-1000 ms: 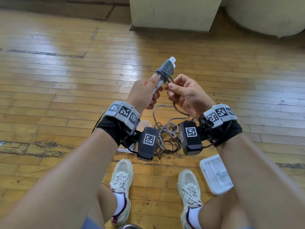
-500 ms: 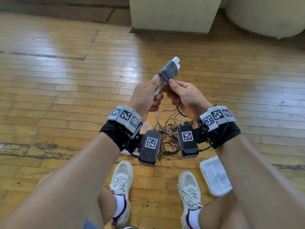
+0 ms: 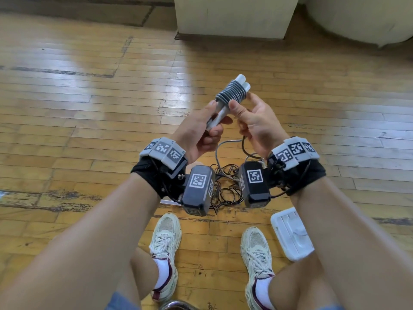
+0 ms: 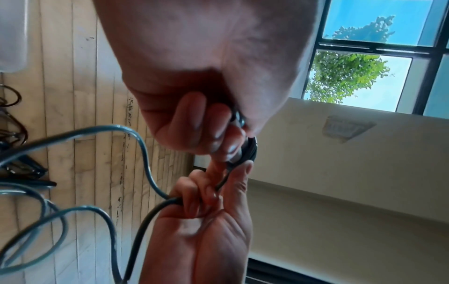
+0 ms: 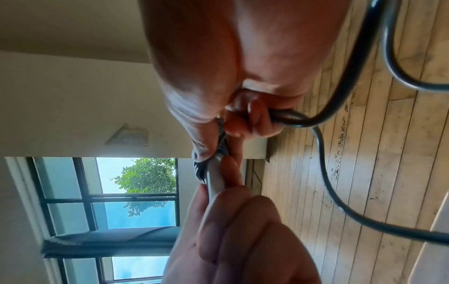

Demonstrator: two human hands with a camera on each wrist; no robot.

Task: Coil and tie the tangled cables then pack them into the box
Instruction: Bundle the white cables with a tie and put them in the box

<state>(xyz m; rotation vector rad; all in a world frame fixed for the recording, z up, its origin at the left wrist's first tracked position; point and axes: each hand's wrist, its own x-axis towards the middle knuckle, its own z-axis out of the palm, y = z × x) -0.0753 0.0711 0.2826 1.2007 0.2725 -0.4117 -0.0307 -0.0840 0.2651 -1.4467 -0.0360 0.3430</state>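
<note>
A grey cable is wound in tight turns into a coil [image 3: 232, 92] round two white sticks [image 3: 218, 118], held up over the floor. My left hand [image 3: 201, 130] grips the lower end of the sticks. My right hand [image 3: 254, 121] holds the loose grey cable [image 3: 225, 144], with its thumb against the coil's lower turns. In the left wrist view that cable [image 4: 136, 138] runs into the curled fingers of my right hand [image 4: 206, 201]. The right wrist view shows a white stick [image 5: 215, 180] between both hands. A tangle of thin black cables [image 3: 225, 186] lies on the floor below.
A white plastic box or lid [image 3: 290, 236] lies on the wooden floor [image 3: 89, 108] by my right shoe [image 3: 257, 249]. My left shoe [image 3: 165, 238] is beside it. A cream cabinet base [image 3: 234, 16] stands ahead, with a pale rounded object [image 3: 357, 19] to its right.
My right hand moved up from below the coil to its lower turns. The coil gained turns, and the loose loop below grew shorter. Both hands rose a little.
</note>
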